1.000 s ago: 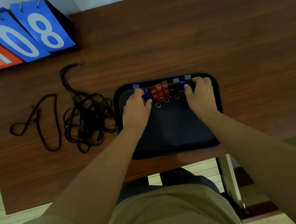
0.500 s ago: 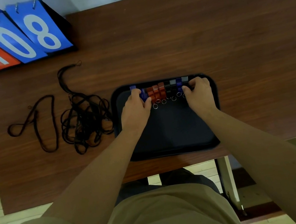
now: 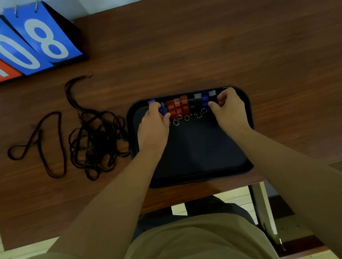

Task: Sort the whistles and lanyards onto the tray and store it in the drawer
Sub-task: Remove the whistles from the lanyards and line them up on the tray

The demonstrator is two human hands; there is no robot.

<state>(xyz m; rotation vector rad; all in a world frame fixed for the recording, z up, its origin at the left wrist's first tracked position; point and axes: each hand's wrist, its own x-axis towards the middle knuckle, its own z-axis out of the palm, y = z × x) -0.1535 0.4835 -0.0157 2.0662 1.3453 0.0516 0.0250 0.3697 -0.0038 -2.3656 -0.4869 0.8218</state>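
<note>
Little changes in a second: left hand [image 3: 153, 127] and right hand [image 3: 227, 107] stay curled, gripping the end whistles [image 3: 184, 105] and nudging the row tighter along the tray [image 3: 195, 176] far rim. Lanyards [image 3: 98, 140] lie beside it, untouched, so I judge sorting half done.

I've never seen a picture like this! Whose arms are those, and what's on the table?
A person wears a camera on the head, looking down at their own arms. On the brown wooden table lies a black plastic tray holding a row of red, black and blue whistles. The left hand pinches a blue whistle at one end; the right hand curls its fingers at the other, grip hidden. Tangled black cord lanyards lie left of the tray, near a red-and-blue flip scoreboard.
</note>
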